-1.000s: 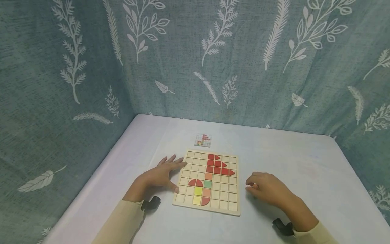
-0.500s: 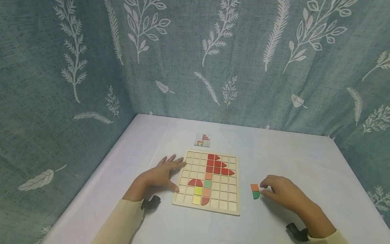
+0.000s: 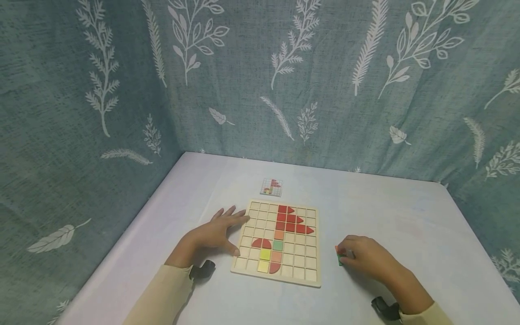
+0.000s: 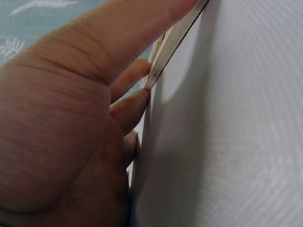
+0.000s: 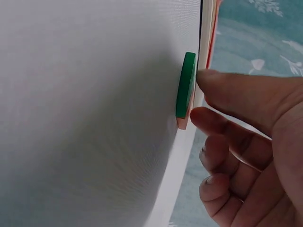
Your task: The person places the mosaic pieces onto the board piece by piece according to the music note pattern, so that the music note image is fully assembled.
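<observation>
My left hand [image 3: 215, 232] lies with fingers spread at the left edge of a wooden grid board [image 3: 298, 262]. In the left wrist view its thumb and fingertips touch the board's side [image 4: 165, 52]. Red, orange, green and yellow flat tiles fill part of the grid. Right of the board, an orange square tile [image 3: 336, 248] and a green quarter-round tile [image 5: 185, 87] lie flat on the table, partly covered by my right hand [image 3: 367, 257]. Its thumb and loosely bent index finger are at these tiles, with a gap between the fingertips; contact is unclear.
A small pattern card [image 3: 271, 187] lies just behind the board, showing a similar coloured figure. The white table [image 3: 406, 216] reaches back to a teal leaf-patterned curtain [image 3: 243, 81], which also hangs along the left side.
My right hand moved right from beside the board, exposing the orange and green tiles, then came back left over them. The left hand stays at the board's edge.
</observation>
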Available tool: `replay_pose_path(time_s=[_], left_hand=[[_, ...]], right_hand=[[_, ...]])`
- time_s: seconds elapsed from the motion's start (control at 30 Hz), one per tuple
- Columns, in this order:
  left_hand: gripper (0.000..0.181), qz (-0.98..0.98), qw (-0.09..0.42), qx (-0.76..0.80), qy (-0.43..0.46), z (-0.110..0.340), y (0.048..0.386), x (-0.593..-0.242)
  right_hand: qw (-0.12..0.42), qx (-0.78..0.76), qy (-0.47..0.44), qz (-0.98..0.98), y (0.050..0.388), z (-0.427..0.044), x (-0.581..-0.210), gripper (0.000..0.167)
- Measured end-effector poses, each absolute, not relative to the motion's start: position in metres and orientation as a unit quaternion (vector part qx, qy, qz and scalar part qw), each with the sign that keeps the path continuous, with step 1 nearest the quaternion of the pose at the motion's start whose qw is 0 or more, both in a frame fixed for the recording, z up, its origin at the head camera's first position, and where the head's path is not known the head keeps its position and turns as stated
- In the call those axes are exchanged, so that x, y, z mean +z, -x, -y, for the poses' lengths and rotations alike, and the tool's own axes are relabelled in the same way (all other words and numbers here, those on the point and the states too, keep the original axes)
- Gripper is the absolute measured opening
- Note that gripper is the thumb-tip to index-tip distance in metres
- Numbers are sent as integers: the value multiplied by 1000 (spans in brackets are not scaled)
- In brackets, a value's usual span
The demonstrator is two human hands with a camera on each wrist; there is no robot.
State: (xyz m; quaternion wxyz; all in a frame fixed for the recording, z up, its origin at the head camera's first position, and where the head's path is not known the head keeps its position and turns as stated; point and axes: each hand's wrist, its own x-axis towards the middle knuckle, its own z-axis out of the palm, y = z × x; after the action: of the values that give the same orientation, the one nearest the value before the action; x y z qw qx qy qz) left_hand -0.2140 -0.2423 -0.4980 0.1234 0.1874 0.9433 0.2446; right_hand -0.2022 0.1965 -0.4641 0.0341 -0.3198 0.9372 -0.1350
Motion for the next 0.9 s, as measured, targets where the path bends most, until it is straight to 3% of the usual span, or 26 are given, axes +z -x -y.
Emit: replay_pose_path(time_s=[0.3, 0.9], left_hand=[[118, -945, 127, 237, -187, 242, 214, -497], [117, -941, 121, 247, -198, 243, 215, -498]], right_hand=[[15, -135, 303, -943, 207, -196, -470, 7], [49, -141, 306, -940, 212, -197, -463, 9]])
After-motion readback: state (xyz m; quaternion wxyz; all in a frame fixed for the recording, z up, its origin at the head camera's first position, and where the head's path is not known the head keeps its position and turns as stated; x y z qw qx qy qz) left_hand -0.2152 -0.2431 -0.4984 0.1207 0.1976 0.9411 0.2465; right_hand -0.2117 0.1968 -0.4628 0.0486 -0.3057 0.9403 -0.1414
